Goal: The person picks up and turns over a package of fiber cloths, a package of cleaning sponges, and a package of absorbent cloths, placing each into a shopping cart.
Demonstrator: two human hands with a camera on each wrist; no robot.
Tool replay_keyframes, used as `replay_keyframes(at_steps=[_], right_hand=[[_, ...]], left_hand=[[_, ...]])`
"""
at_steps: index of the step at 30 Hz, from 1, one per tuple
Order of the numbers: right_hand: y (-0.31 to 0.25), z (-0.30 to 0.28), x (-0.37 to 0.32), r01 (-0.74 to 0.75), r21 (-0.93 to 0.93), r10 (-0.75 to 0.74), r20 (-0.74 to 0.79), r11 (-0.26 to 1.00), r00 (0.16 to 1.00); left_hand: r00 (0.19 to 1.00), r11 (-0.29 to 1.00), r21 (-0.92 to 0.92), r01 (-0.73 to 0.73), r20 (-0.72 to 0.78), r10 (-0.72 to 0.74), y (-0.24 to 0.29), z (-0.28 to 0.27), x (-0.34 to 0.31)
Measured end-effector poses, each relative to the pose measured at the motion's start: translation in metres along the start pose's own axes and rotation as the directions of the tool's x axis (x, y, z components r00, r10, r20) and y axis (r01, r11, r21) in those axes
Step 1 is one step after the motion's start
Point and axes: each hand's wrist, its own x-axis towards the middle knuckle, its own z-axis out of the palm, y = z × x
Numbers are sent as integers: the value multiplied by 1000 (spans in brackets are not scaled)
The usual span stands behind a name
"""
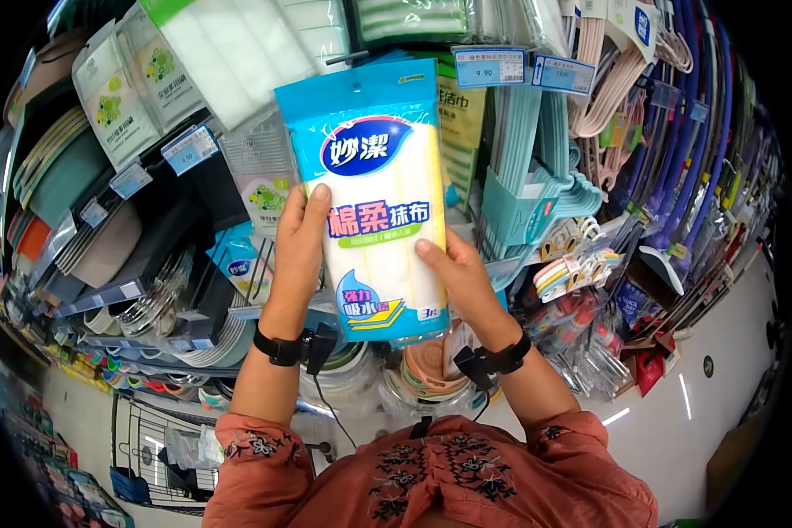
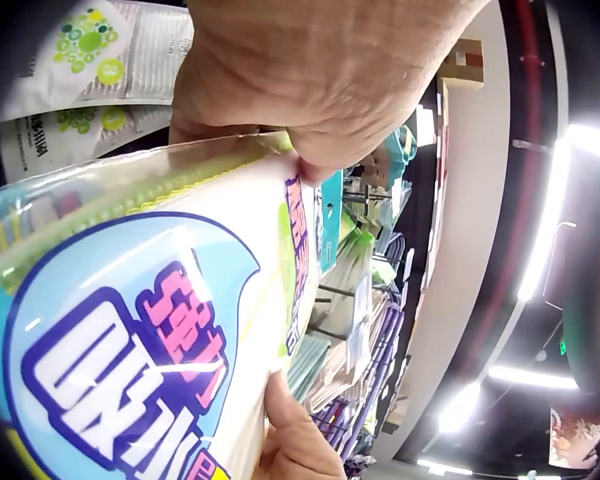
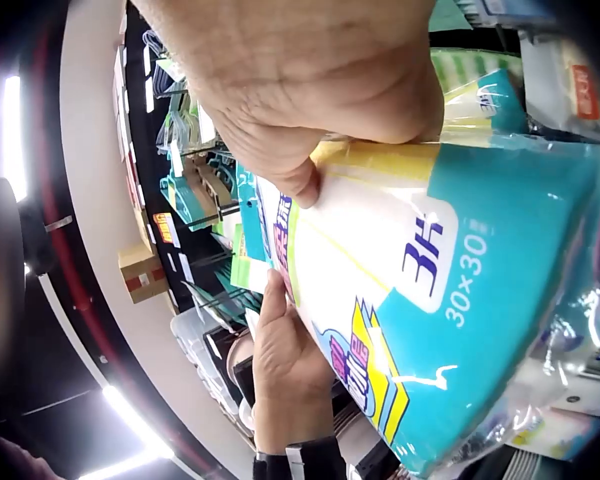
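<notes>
A pack of cleaning cloths [image 1: 383, 176], blue at top and bottom with white and pale yellow cloth between, is held upright before the shelves in the head view. My left hand [image 1: 300, 242] grips its left edge, thumb on the front and fingers hidden behind. On the opposite edge my right hand [image 1: 458, 277] holds it lower down, thumb also on the front. In the left wrist view the pack [image 2: 130, 340] fills the lower left under the left hand [image 2: 300, 80]. From the right wrist, the right hand [image 3: 310, 90] pinches the pack's [image 3: 510, 250] edge.
Hanging cloth packs [image 1: 128, 84] fill the rack behind. Teal hangers [image 1: 524, 150] and pale pink hangers [image 1: 603, 79] hang to the right, beyond price tags [image 1: 488, 69]. Bowls and plates [image 1: 62, 167] line the left shelves. A wire cart [image 1: 141, 449] stands at lower left.
</notes>
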Motion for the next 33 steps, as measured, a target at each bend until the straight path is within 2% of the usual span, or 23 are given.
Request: replay_keyframes(at_steps=[6, 9, 13, 17, 21, 24, 27, 30, 33], right_hand=[[-3, 0, 0, -10, 31, 10, -8, 999, 1000], [-6, 4, -2, 8, 55, -8, -4, 998, 1000], [-8, 3, -3, -2, 64, 2, 2, 998, 1000], [-8, 5, 1, -20, 111, 21, -5, 994, 1000], [-9, 3, 13, -1, 88, 3, -27, 996, 1000], [-13, 5, 21, 21, 97, -17, -37, 995, 999], [-7, 2, 32, 17, 80, -12, -59, 997, 998], [12, -7, 52, 10, 33, -7, -95, 999, 995], [21, -13, 63, 20, -46, -26, -134, 999, 991]], left_hand=[[1000, 999, -30, 10, -8, -11, 4, 1, 2], [999, 986, 164, 29, -23, -25, 10, -15, 10], [990, 972, 223, -75, -98, 99, 25, -4, 28], [994, 948, 311, -67, -61, 90, 32, -5, 43], [999, 949, 313, -33, -1, 35, 17, -22, 59], [998, 968, 250, -6, -64, 23, 6, -21, 62], [998, 952, 301, 60, -42, -50, -9, -38, 66], [996, 971, 221, 89, -50, -80, -19, -37, 69], [999, 957, 287, 41, -38, -32, -40, -50, 87]])
